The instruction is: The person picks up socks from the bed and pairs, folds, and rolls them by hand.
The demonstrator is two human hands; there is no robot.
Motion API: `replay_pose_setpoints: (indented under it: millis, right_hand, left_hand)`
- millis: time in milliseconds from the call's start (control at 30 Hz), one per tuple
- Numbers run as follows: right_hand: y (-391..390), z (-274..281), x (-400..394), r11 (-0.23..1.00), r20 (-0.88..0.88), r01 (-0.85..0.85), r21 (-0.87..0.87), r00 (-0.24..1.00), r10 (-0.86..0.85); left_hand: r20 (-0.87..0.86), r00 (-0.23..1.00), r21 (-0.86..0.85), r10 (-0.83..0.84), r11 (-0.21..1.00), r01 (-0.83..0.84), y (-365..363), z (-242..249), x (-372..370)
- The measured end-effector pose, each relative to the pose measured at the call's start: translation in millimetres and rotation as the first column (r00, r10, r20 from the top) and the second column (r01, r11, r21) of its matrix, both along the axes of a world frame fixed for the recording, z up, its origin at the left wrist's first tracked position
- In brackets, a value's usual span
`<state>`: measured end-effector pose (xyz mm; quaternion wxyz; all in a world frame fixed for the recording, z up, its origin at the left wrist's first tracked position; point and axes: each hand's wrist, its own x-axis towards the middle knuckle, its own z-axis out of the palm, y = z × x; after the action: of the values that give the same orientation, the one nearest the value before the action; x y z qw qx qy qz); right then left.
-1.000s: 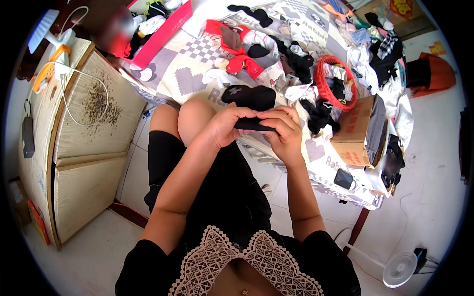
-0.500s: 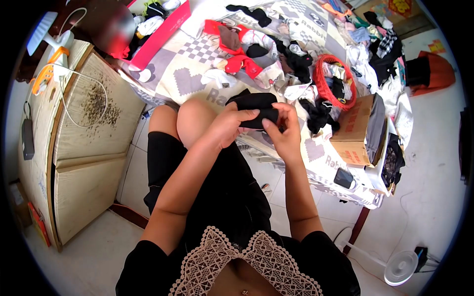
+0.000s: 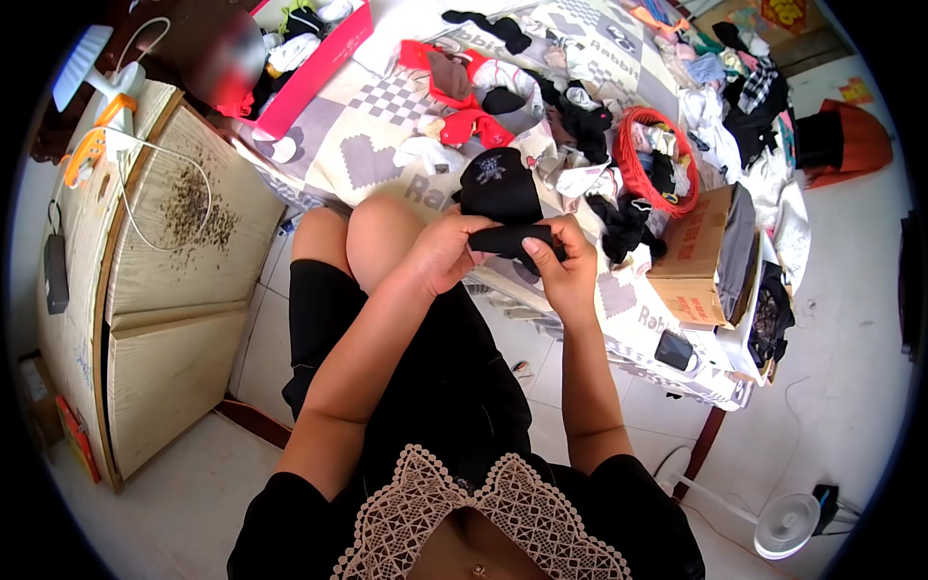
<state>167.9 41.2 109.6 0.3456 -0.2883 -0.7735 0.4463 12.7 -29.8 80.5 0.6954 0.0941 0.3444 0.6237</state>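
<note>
A black cloth item (image 3: 501, 184) with a small grey print spreads out above my knees, near the bed's edge. Its lower edge forms a dark band that both hands grip. On the left end of the band, my left hand (image 3: 447, 253) is closed with its fingers partly hidden. My right hand (image 3: 564, 259) pinches the other end, thumb on top. Just beyond lie a white cloth piece (image 3: 427, 153) and red garments (image 3: 474, 128) on the patterned bed.
A red basket (image 3: 690, 164) of small clothes, a cardboard box (image 3: 688, 259) and a phone (image 3: 674, 349) are on the bed's right part. A pink box (image 3: 333, 63) with clothes stands at the back left. A wooden cabinet (image 3: 174, 367) is at left.
The black item has opened upward, showing its grey print. Its lower part is now a narrow band between my hands, and my right hand has shifted slightly, thumb now over the band.
</note>
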Motion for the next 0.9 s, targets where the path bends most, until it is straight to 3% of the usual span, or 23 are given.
replay_pose_setpoints:
  millis: [33, 67, 133, 200, 267, 367, 400, 467, 567, 633, 700, 767, 833, 867, 900]
  right_hand:
    - [0, -4, 1, 0.969, -0.051, 0.029, -0.244, 0.998, -0.042]
    - [1, -7, 4, 0.969, -0.052, 0.031, -0.245, 0.998, -0.045]
    - [6, -6, 5, 0.862, -0.027, 0.017, -0.507, 0.999, -0.035]
    - [9, -5, 4, 0.844, -0.004, 0.032, -0.535, 0.999, -0.041]
    - [7, -5, 2, 0.826, 0.02, 0.044, -0.562, 0.999, -0.04]
    - [-1, 2, -4, 0.877, -0.116, 0.024, -0.48, 0.989, -0.091]
    - [-5, 13, -4, 0.989, -0.041, 0.072, -0.132, 0.996, -0.078]
    - [-3, 18, -1, 0.987, 0.034, 0.012, 0.157, 0.999, -0.018]
    - [9, 19, 2, 0.781, 0.21, -0.18, 0.598, 0.976, 0.063]
    - [8, 19, 4, 0.801, 0.194, -0.157, 0.578, 0.98, 0.052]
    - [7, 16, 7, 0.918, 0.136, -0.096, 0.384, 0.99, 0.046]
    - [7, 7, 7, 0.936, 0.08, -0.078, 0.343, 0.995, 0.053]
    - [4, -5, 9, 0.989, 0.001, 0.014, -0.149, 1.0, -0.014]
    - [2, -13, 5, 0.958, -0.134, 0.003, -0.285, 0.99, -0.044]
    - [0, -10, 2, 0.958, -0.135, 0.004, -0.286, 0.99, -0.045]
  left_hand:
    - [0.015, 0.998, -0.012, 0.067, 0.998, -0.067, 1, 5, 4]
    - [0.03, 0.991, -0.026, 0.133, 0.991, -0.133, 1, 8, 7]
    - [0.127, 0.981, -0.029, 0.145, 0.989, -0.142, 1, 9, 7]
    - [0.223, 0.962, -0.034, 0.154, 0.988, -0.151, 2, 11, 9]
    - [-0.002, 0.99, 0.03, 0.139, 0.99, -0.139, 3, 17, 12]
    - [-0.097, 0.991, 0.028, 0.094, 0.995, -0.092, 3, 4, 6]
    - [-0.097, 0.991, 0.028, 0.097, 0.995, -0.095, 4, 6, 5]
    - [-0.002, 0.99, 0.014, 0.144, 0.989, -0.144, 2, 11, 2]
    - [0.081, 0.994, 0.055, 0.075, 0.995, -0.08, 0, 15, 2]
    - [0.06, 0.997, 0.065, 0.054, 0.996, -0.058, 2, 10, 6]
    - [0.035, 0.999, 0.072, 0.042, 0.996, -0.044, 1, 10, 7]
    - [-0.052, 0.998, 0.048, 0.043, 0.998, -0.04, 0, 17, 9]
    - [-0.04, 0.993, 0.059, 0.109, 0.993, -0.106, 3, 9, 13]
    - [-0.046, 0.988, 0.03, 0.15, 0.988, -0.149, 3, 6, 14]
    - [-0.054, 0.98, 0.001, 0.19, 0.982, -0.19, 3, 6, 14]
